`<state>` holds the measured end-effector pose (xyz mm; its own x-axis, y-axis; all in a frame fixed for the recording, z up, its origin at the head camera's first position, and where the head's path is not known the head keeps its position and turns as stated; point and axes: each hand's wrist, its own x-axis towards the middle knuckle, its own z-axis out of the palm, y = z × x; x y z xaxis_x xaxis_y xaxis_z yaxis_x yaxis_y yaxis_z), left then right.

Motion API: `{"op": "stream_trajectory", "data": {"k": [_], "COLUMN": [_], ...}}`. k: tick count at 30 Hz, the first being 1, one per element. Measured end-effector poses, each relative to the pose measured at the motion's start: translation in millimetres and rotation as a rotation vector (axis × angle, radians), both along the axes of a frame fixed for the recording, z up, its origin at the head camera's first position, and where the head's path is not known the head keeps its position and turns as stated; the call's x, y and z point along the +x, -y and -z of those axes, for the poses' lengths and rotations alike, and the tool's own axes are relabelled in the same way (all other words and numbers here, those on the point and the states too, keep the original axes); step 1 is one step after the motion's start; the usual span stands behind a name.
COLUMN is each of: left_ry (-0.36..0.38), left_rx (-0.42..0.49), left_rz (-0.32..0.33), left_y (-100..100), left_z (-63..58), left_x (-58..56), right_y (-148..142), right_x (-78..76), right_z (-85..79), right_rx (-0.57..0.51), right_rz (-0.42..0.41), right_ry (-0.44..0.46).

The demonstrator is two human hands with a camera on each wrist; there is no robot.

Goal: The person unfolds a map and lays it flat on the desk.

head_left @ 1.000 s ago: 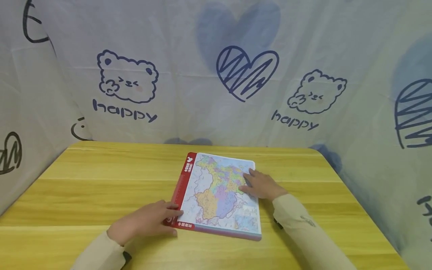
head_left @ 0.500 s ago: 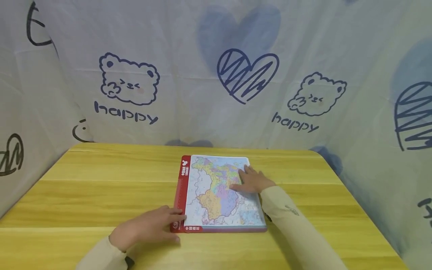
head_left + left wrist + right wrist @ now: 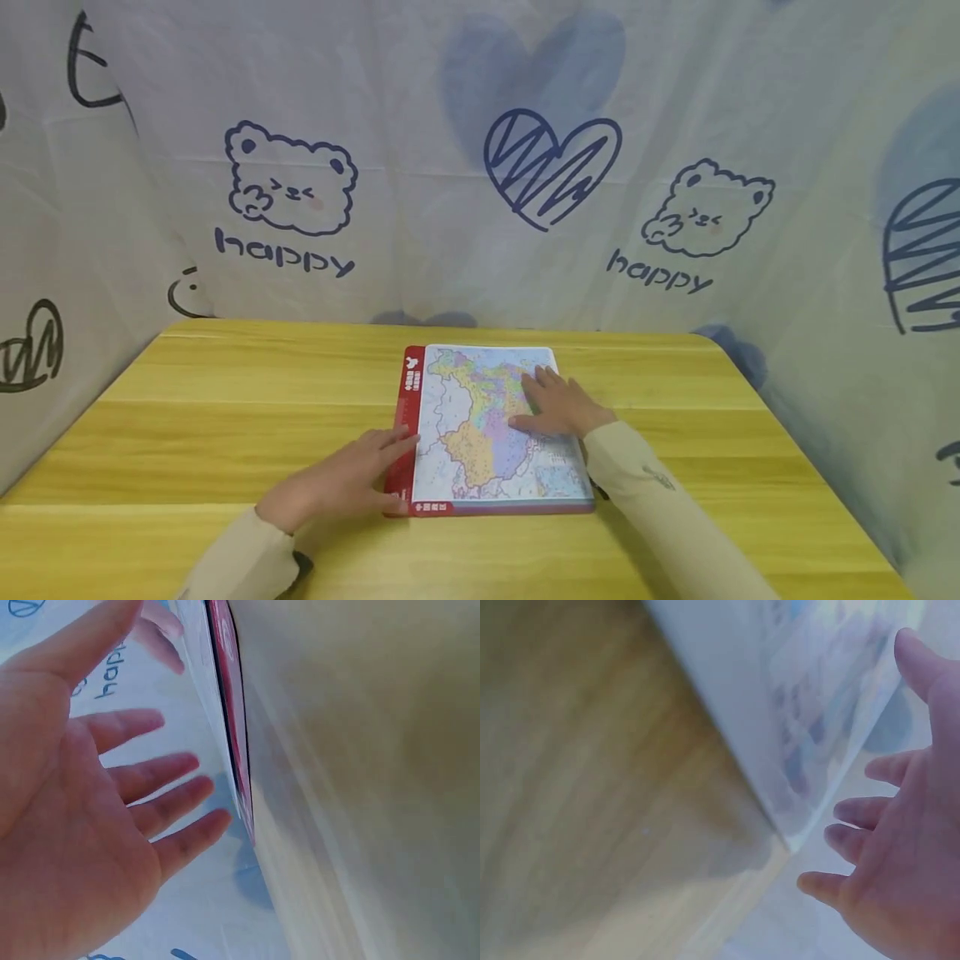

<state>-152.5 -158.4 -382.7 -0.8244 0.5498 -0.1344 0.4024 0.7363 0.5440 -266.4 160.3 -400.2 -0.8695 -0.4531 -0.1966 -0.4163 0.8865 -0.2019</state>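
Observation:
A flat rectangular map (image 3: 474, 450) with a red strip (image 3: 406, 408) down its left side lies on the wooden table. Its near edge shows some thickness, with a pale layer over a reddish one. My left hand (image 3: 337, 483) is at the red strip, fingers extended over it and thumb near the lower left corner. In the left wrist view, those fingers (image 3: 176, 795) are spread and slightly bent beside the map's edge (image 3: 232, 705). Over the map's right part lies my right hand (image 3: 562, 406), fingers spread. The right wrist view shows this hand (image 3: 907, 847) beside the map (image 3: 742, 712), uncurled.
The yellow wood-grain table (image 3: 247, 417) extends on both sides of the map. A pale cloth (image 3: 420, 192) printed with bears and hearts hangs behind it and along both sides.
The map has turned to lie straighter and its far end has shifted left, my right hand moving left with it. Lately my left hand has slid farther up along the red strip.

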Motion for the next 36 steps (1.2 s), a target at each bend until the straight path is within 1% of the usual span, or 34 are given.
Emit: {"op": "stream_trajectory", "data": {"k": [3, 6, 9, 13, 18, 21, 25, 30, 36], "left_ry": [-0.001, -0.008, 0.004, 0.049, 0.083, 0.107, 0.129, 0.107, 0.104], "left_rx": [-0.023, -0.048, -0.065, -0.073, -0.101, -0.122, -0.139, -0.151, -0.154], "left_rz": [-0.045, -0.053, -0.051, -0.046, -0.055, -0.076, -0.107, -0.099, -0.093], "left_y": [-2.9, -2.7, 0.5, 2.1, -0.9, -2.5, -2.1, -2.4, -3.4], "left_z": [2.4, 5.9, 9.1, 8.1, 6.6, 6.5, 4.9, 4.5, 4.8], "left_x": [-7.2, -14.7, -20.6, -23.3, -24.5, -24.0, -21.6, -21.0, -22.9], "right_y": [1.8, 5.1, 10.5, 18.0, 31.2, 37.5, 42.5, 42.9, 41.7], "right_x": [6.2, 16.2, 28.4, 48.5, 72.0, 81.3, 88.9, 92.9, 95.1], "right_z": [-2.4, -7.6, -11.8, -16.5, -20.1, -18.2, -15.3, -9.9, -6.6], "right_rx": [-0.018, -0.015, 0.003, 0.002, 0.012, 0.023, 0.058, 0.074, 0.082], "right_rz": [-0.058, -0.114, -0.173, -0.268, -0.376, -0.399, -0.413, -0.416, -0.432], "right_ry": [-0.046, -0.082, -0.116, -0.161, -0.183, -0.171, -0.156, -0.159, -0.171]}}
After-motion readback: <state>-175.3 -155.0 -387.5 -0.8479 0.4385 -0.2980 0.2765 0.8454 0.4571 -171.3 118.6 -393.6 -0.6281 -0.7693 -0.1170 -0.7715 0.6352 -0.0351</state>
